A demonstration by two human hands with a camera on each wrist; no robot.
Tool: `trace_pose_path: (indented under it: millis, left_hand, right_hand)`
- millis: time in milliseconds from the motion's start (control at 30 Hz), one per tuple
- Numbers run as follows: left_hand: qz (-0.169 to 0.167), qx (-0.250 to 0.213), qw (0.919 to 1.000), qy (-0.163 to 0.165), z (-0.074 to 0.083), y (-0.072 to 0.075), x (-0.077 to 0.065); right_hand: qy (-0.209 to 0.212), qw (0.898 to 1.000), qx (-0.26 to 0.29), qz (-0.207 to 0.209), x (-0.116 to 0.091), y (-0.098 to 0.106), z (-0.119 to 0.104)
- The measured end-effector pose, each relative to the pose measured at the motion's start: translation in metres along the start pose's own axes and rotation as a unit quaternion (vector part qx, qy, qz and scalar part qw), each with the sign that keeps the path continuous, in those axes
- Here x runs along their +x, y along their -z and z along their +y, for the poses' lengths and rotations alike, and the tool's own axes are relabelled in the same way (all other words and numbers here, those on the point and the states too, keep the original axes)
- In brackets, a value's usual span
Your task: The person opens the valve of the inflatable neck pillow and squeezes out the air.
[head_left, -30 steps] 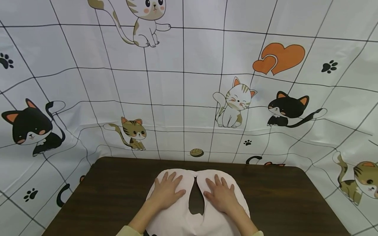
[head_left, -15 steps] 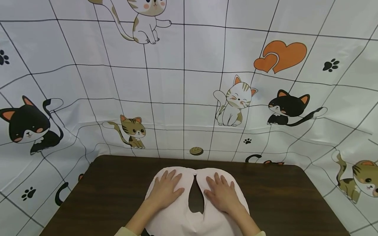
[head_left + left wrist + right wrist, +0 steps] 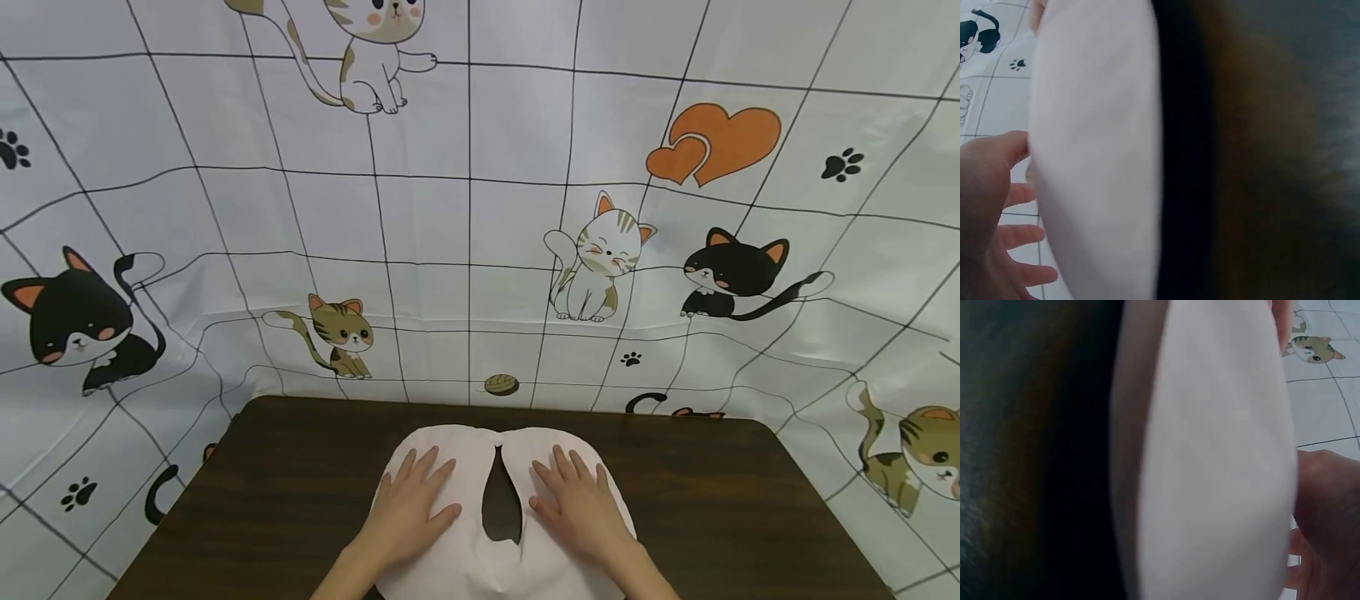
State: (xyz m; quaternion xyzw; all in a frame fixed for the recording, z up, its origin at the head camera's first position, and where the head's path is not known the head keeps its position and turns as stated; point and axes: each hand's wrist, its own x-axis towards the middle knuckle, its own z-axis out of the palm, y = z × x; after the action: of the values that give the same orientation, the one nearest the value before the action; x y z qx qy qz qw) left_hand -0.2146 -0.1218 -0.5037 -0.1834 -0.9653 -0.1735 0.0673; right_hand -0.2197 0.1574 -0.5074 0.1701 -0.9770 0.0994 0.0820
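L hand [image 3: 408,507]: palm-down on L half of pale pink cushion [image 3: 468,550]; fingers straight & spread, pointing to far edge, thumb angled in twd middle.
R hand [image 3: 581,504]: mirrors it on R half, fingers spread, thumb twd middle. Both rest on top; how hard they press, can't tell.
Btwn hands: well apart, w/ teardrop hole [image 3: 501,504] in btwn, dark brown showing thru.
Forearms [image 3: 641,571]: bare, in from bottom edge of head view, slanting inward.
Cushion: lies on near-middle part of dark wood-grain table [image 3: 720,500]; two rounded lobes at far end, meeting just past tip of hole; near end cut off by frame.
Wrist cams: cushion big & blurry in both; in L wrist view, thumb meets its edge, other fingers lie alongside; R wrist view shows thumb & a few fingers next to edge. Table there = dark blur.
Table: far corners rounded, sheet behind & on both sides.
Sheet [image 3: 517,125]: white, blk grid lines, a bit wavy.
Prints, L: blk/wht cat [image 3: 78,308], sm. tabby [image 3: 343,333].
Prints, mid/R: yarn ball [image 3: 502,384] just above table edge, striped wht cat [image 3: 607,250], blk cat [image 3: 735,267] beside it, orange hearts [image 3: 723,142] above.
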Motion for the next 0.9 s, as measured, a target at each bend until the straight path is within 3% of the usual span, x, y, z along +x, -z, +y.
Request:
trace_pose_path:
  millis: [267, 567, 900]
  left_hand:
    - [-0.022, -0.029, 0.9993, 0.004, 0.001, -0.010, -0.008]
    - [-0.021, -0.012, 0.9997, 0.000, -0.003, -0.015, -0.011]
    - [-0.024, 0.000, 0.9997, 0.010, 0.000, -0.009, -0.013]
  right_hand:
    - [-0.001, 1.000, 0.022, -0.013, -0.001, -0.018, 0.003]
    - [0.001, 1.000, 0.015, -0.018, -0.003, -0.016, 0.001]
    - [-0.006, 0.999, 0.032, -0.021, -0.006, -0.010, -0.005]
